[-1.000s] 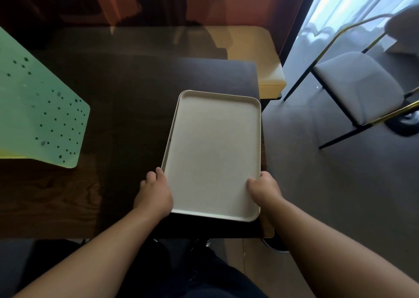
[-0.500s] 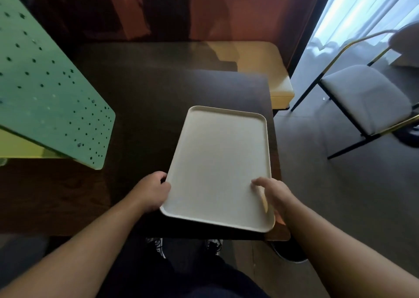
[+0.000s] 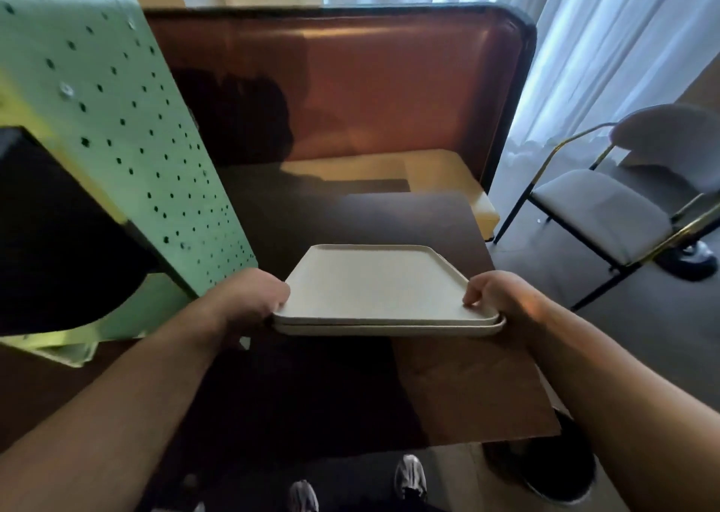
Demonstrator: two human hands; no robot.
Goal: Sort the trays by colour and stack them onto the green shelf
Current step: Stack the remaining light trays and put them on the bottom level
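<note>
Two cream trays (image 3: 374,285), one stacked on the other, hang level in the air above the dark wooden table (image 3: 467,387). My left hand (image 3: 249,297) grips their near left corner and my right hand (image 3: 498,297) grips their near right corner. The green shelf (image 3: 128,141), a perforated metal panel, rises at the left, close to my left hand. Something dark (image 3: 58,239) sits in the shelf's lower left part; I cannot tell what it is.
A brown padded bench (image 3: 389,91) with a yellow seat stands behind the table. A grey chair with a gold frame (image 3: 607,211) is on the right by white curtains. My shoes (image 3: 409,476) show on the floor below the table edge.
Both hands have lifted the cream trays off the table and hold them level. The view has risen and the green shelf now looms larger at the left.
</note>
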